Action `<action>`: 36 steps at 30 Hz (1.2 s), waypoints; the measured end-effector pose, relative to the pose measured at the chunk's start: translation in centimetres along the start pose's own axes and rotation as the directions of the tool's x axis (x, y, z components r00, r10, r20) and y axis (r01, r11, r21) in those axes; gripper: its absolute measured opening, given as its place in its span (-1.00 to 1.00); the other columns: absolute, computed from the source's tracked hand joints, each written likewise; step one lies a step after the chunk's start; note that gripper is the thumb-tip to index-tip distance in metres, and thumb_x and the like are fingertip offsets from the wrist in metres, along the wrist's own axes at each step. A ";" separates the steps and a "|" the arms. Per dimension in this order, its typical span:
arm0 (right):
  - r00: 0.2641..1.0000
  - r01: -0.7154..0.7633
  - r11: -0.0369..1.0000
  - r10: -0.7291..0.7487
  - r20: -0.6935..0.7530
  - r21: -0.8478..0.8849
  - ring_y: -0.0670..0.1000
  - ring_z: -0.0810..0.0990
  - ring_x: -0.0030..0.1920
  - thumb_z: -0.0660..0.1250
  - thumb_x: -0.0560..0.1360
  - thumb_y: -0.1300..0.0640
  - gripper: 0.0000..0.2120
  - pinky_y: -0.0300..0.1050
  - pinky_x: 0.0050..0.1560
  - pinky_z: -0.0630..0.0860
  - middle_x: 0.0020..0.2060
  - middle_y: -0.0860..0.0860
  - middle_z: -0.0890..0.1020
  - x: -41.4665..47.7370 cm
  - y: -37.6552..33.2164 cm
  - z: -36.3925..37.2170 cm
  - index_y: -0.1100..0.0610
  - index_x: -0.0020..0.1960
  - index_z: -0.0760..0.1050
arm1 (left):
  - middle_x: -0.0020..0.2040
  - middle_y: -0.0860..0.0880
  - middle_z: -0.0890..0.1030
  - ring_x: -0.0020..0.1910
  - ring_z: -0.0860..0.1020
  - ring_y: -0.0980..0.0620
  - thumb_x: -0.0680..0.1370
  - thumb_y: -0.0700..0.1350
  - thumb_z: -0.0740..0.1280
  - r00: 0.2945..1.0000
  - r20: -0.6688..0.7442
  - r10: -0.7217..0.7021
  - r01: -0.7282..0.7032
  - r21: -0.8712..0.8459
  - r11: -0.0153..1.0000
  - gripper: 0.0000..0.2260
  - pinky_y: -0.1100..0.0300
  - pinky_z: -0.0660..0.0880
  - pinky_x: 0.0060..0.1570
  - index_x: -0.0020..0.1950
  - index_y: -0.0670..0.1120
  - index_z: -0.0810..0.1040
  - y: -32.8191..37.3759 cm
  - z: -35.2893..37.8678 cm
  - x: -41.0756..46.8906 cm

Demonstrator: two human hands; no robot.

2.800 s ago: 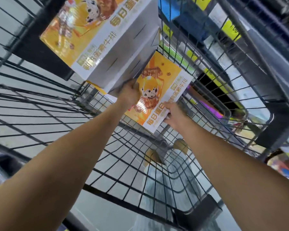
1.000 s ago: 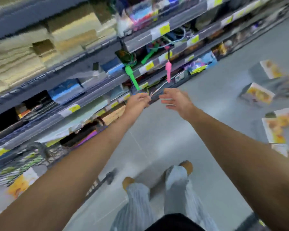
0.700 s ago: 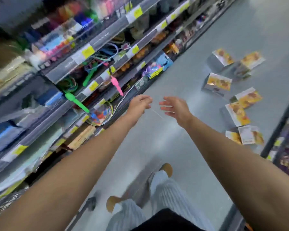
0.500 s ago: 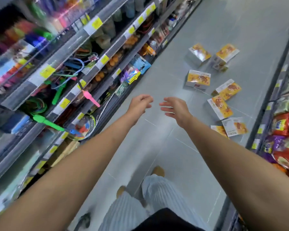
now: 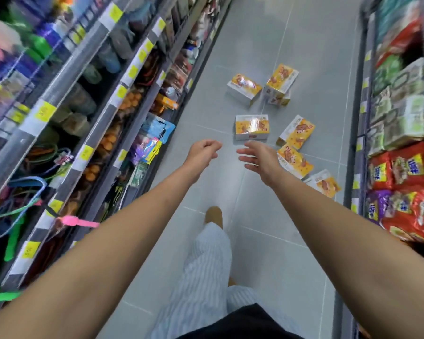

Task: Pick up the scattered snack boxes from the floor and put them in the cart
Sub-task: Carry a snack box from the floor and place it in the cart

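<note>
Several orange-and-white snack boxes lie scattered on the grey tile floor ahead. The nearest snack box (image 5: 252, 126) lies flat just beyond my hands, another box (image 5: 295, 160) sits right of my right hand, and a box pile (image 5: 277, 85) lies farther up the aisle. My left hand (image 5: 202, 152) is stretched forward with its fingers loosely curled, holding nothing. My right hand (image 5: 257, 156) is beside it, fingers spread and empty. Both hands hang above the floor, short of the boxes. The cart is out of view.
Store shelves (image 5: 88, 123) with hanging goods and yellow price tags line the left side. A rack of red and green snack bags (image 5: 402, 167) lines the right. My striped trouser leg (image 5: 206, 260) and a shoe (image 5: 214, 215) step along the aisle between them.
Earlier my hands set a box in the cart. I have since turned away from it into the aisle, and the scattered boxes have come closer; both hands are empty.
</note>
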State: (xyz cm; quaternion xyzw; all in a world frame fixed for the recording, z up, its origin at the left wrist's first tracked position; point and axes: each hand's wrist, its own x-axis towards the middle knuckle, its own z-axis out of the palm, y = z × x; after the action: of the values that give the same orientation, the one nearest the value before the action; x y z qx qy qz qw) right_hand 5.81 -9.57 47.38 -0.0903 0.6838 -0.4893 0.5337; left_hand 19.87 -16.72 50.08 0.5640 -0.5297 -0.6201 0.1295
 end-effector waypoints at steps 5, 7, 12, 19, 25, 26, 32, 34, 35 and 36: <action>0.997 -0.016 0.999 0.018 -0.071 0.030 -0.03 0.61 -0.19 0.26 0.53 0.05 -0.81 -0.16 -0.17 0.45 -0.15 -0.02 0.68 7.4 -5.4 -1.2 0.07 0.10 0.53 | 0.03 -0.02 0.51 0.02 0.48 0.05 0.59 -0.09 0.27 0.997 0.068 0.029 -0.032 0.052 0.998 -0.92 0.30 0.37 -0.21 0.01 -0.06 0.54 6.0 2.0 8.4; 0.994 -0.030 0.998 0.035 -0.106 0.049 -0.02 0.59 -0.19 0.26 0.53 0.06 -0.85 -0.15 -0.16 0.44 -0.10 0.02 0.67 10.6 -7.6 -1.5 0.07 0.04 0.54 | 0.00 -0.03 0.51 0.00 0.46 0.05 0.58 -0.11 0.28 0.995 0.097 0.032 -0.039 0.074 0.997 -0.92 0.32 0.33 -0.23 -0.06 -0.06 0.54 8.1 2.8 12.1; 0.981 -0.040 0.994 0.059 -0.185 0.106 -0.05 0.57 -0.26 0.26 0.53 0.08 -0.79 -0.17 -0.23 0.42 -0.26 -0.05 0.69 17.3 -12.5 -2.7 0.09 0.14 0.50 | 0.04 -0.01 0.52 0.03 0.47 0.08 0.58 -0.11 0.28 0.989 0.142 0.040 -0.055 0.101 0.993 -0.70 0.28 0.35 -0.16 0.28 -0.19 0.50 13.4 4.7 19.7; 0.961 -0.085 0.987 0.117 -0.251 0.136 -0.04 0.56 -0.30 0.24 0.54 0.13 -0.89 -0.18 -0.24 0.42 -0.23 -0.01 0.65 25.2 -17.9 -5.7 0.05 -0.15 0.48 | 0.05 -0.02 0.50 0.03 0.47 0.06 0.59 -0.10 0.28 0.983 0.181 -0.016 -0.011 0.151 0.989 -0.70 0.24 0.38 -0.16 0.28 -0.19 0.49 18.9 7.8 29.2; 0.951 -0.142 0.973 0.185 -0.248 0.184 -0.03 0.56 -0.28 0.24 0.53 0.14 -0.91 -0.20 -0.27 0.42 -0.22 0.01 0.66 33.9 -22.7 -8.3 0.09 -0.13 0.49 | 0.20 -0.05 0.50 0.15 0.46 0.01 0.57 -0.03 0.29 0.971 0.206 -0.125 0.085 0.192 0.978 -0.61 0.18 0.31 0.02 0.35 -0.16 0.43 22.2 11.8 38.2; 0.949 -0.152 0.971 0.196 -0.249 0.185 -0.03 0.56 -0.27 0.24 0.53 0.14 -0.90 -0.20 -0.26 0.42 -0.21 0.02 0.66 35.2 -23.2 -8.7 0.09 -0.13 0.49 | 0.25 -0.06 0.50 0.18 0.46 -0.01 0.57 -0.01 0.29 0.969 0.202 -0.144 0.103 0.198 0.975 -0.59 0.17 0.31 0.03 0.38 -0.15 0.41 22.5 12.4 39.5; 0.930 -0.216 0.957 0.262 -0.257 0.193 -0.03 0.56 -0.26 0.23 0.55 0.16 -0.92 -0.19 -0.26 0.45 -0.14 0.06 0.65 43.8 -25.7 -10.9 0.13 -0.07 0.49 | 0.39 -0.09 0.41 0.32 0.41 -0.04 0.57 0.01 0.29 0.964 0.151 -0.219 0.191 0.178 0.965 -0.50 0.17 0.32 0.11 0.45 -0.15 0.31 23.6 16.0 48.3; 0.920 -0.237 0.952 0.284 -0.271 0.193 -0.04 0.57 -0.27 0.23 0.55 0.17 -0.92 -0.19 -0.25 0.44 -0.16 0.05 0.65 46.5 -25.2 -11.5 0.12 -0.08 0.49 | 0.40 -0.08 0.40 0.34 0.40 -0.03 0.57 -0.01 0.29 0.961 0.141 -0.237 0.211 0.177 0.961 -0.50 0.18 0.32 0.15 0.46 -0.15 0.30 22.9 16.6 51.0; 0.914 -0.252 0.949 0.298 -0.275 0.190 -0.05 0.57 -0.27 0.22 0.55 0.17 -0.91 -0.19 -0.25 0.43 -0.17 0.04 0.65 47.8 -24.8 -11.6 0.11 -0.10 0.48 | 0.41 -0.08 0.39 0.35 0.40 -0.03 0.57 -0.02 0.29 0.956 0.136 -0.258 0.232 0.181 0.956 -0.49 0.20 0.32 0.17 0.47 -0.16 0.29 22.3 16.9 52.3; 0.909 -0.266 0.946 0.310 -0.278 0.186 -0.06 0.57 -0.27 0.22 0.56 0.18 -0.89 -0.18 -0.24 0.42 -0.19 0.03 0.64 49.3 -24.0 -11.7 0.10 -0.13 0.48 | 0.41 -0.08 0.39 0.36 0.39 -0.02 0.57 -0.03 0.29 0.952 0.134 -0.276 0.250 0.186 0.950 -0.49 0.20 0.31 0.20 0.47 -0.16 0.28 21.5 17.0 53.8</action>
State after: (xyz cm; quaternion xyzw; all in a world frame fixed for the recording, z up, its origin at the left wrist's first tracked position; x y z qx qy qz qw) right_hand -33.75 -46.84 33.56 0.1268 0.7265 -0.4609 0.4937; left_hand -21.58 -57.54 33.77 0.5876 -0.5084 -0.6279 -0.0447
